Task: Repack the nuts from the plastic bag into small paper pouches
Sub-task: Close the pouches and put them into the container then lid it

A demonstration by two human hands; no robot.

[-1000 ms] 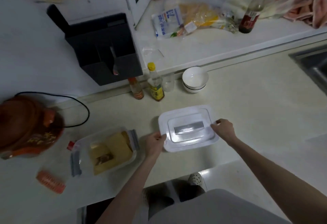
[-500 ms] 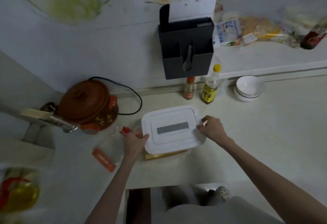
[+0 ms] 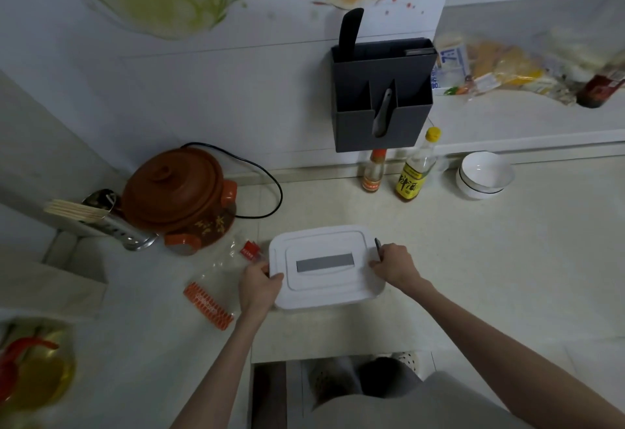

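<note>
On the counter — white lid (image 3: pixel 324 264) | left hand (image 3: pixel 258 284) and right hand (image 3: pixel 395 266) pinching its ends | risk: uneven press — lid pops off.

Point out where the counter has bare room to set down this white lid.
Bare counter lies right of the white lid, bordered by the stacked bowls behind and the front edge. Left is crowded: clay pot, clear plastic bag, orange clip. Both the left hand and right hand grip the lid.

Clay pot (image 3: pixel 176 188) left of lid (image 3: pixel 324 266); bowls (image 3: pixel 484 175) behind right.
</note>
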